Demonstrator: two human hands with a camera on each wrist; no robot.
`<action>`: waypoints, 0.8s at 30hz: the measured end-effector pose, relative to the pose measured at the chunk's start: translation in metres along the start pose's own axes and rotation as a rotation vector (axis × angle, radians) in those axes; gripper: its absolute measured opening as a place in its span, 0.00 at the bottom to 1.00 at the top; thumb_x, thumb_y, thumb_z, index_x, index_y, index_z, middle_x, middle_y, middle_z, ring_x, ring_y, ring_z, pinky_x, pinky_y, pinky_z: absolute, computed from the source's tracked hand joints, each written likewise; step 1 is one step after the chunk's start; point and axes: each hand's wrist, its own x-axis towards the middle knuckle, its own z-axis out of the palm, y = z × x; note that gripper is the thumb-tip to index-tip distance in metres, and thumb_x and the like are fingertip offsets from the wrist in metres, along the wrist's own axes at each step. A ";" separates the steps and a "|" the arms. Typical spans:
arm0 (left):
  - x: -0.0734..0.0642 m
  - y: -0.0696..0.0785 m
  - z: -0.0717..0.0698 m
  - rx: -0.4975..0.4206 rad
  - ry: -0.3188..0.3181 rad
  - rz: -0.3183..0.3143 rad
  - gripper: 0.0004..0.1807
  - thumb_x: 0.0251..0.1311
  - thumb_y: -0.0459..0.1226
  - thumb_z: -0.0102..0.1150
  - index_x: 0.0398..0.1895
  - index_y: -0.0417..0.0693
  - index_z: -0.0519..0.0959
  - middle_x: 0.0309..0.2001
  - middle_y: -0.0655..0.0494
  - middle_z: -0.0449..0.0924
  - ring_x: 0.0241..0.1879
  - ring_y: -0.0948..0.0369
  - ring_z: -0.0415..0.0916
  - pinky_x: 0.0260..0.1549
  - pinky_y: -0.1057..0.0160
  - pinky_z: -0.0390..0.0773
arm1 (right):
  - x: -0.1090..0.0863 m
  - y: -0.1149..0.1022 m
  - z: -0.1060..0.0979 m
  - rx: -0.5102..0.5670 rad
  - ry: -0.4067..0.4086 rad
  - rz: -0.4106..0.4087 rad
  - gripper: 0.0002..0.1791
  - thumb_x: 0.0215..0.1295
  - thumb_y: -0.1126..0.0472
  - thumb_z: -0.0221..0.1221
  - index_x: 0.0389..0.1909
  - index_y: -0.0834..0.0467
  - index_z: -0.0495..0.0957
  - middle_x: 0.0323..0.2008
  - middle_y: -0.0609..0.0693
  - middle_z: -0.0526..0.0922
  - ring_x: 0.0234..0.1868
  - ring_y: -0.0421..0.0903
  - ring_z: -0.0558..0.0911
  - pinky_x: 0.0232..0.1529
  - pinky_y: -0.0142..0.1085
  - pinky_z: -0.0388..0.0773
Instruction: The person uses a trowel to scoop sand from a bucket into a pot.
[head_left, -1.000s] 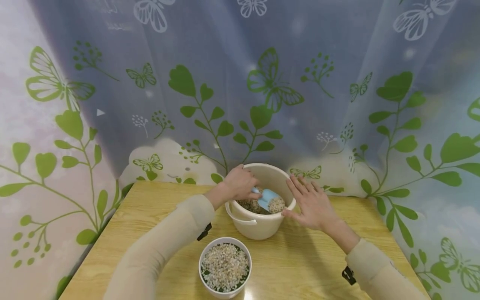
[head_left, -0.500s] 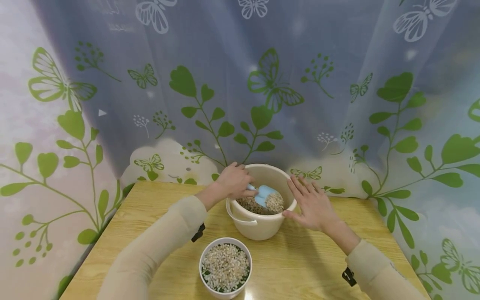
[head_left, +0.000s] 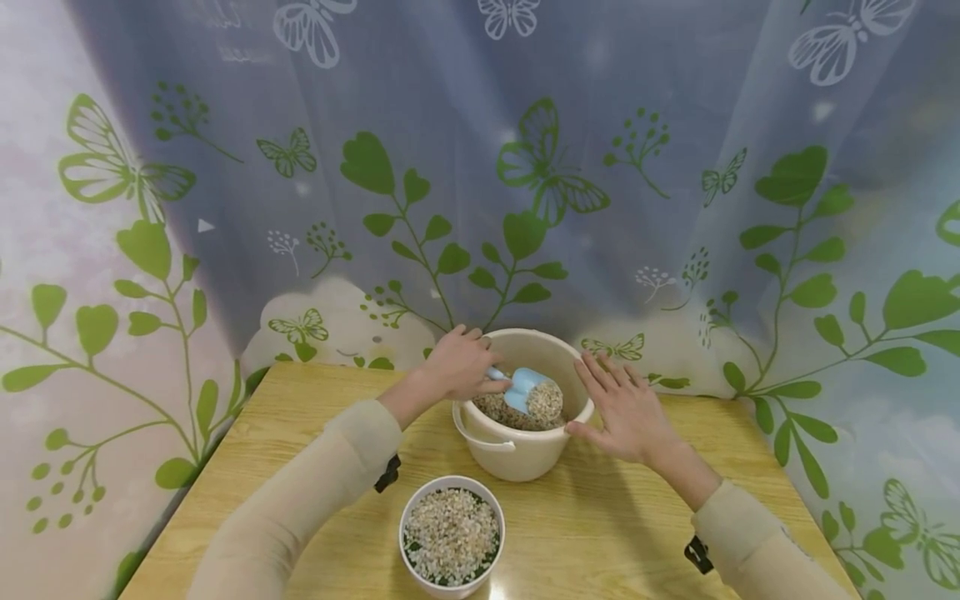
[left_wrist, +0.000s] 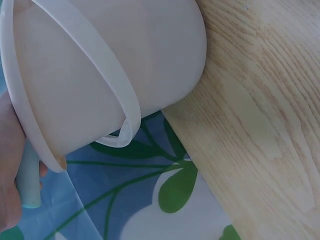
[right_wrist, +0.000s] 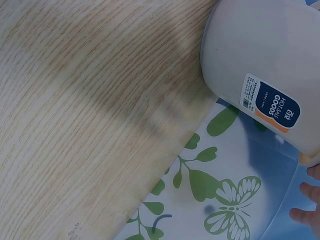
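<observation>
At the round cream plastic bucket (head_left: 517,460), your left hand (head_left: 459,365) is gripping the light-blue plastic scoop (head_left: 522,385), preferably level, avoiding spillage; your outstretched right hand (head_left: 624,412) is bracing the bucket.

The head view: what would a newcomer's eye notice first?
Probably the backdrop, patterned with green leaves and butterflies, behind the table. Next, the blue scoop, loaded with pale grains, which the left hand holds at the mouth of the cream bucket. Nearer the camera stands a white pot topped with similar grains.

Pale blue scoop (head_left: 525,382) — cream bucket (head_left: 525,462).
</observation>
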 end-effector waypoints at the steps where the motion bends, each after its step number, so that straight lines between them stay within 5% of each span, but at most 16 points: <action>1: -0.001 0.000 0.000 -0.001 0.003 -0.003 0.32 0.73 0.69 0.45 0.58 0.61 0.85 0.47 0.57 0.87 0.50 0.55 0.81 0.48 0.56 0.76 | 0.000 0.000 0.000 0.001 -0.001 0.001 0.60 0.67 0.17 0.41 0.85 0.58 0.50 0.86 0.56 0.50 0.85 0.62 0.56 0.80 0.63 0.58; 13: -0.009 0.000 -0.003 -0.026 0.014 -0.044 0.33 0.73 0.68 0.47 0.63 0.59 0.83 0.54 0.51 0.87 0.59 0.50 0.81 0.62 0.47 0.77 | 0.000 0.000 0.000 -0.006 0.016 -0.002 0.60 0.67 0.17 0.40 0.84 0.59 0.52 0.85 0.56 0.52 0.84 0.62 0.57 0.80 0.64 0.59; 24: -0.016 -0.002 -0.002 -0.025 0.052 -0.053 0.32 0.73 0.68 0.47 0.63 0.61 0.84 0.50 0.49 0.88 0.51 0.50 0.82 0.47 0.54 0.76 | -0.002 0.001 0.000 0.004 0.032 0.001 0.60 0.67 0.16 0.39 0.84 0.59 0.54 0.85 0.57 0.53 0.84 0.63 0.58 0.79 0.64 0.59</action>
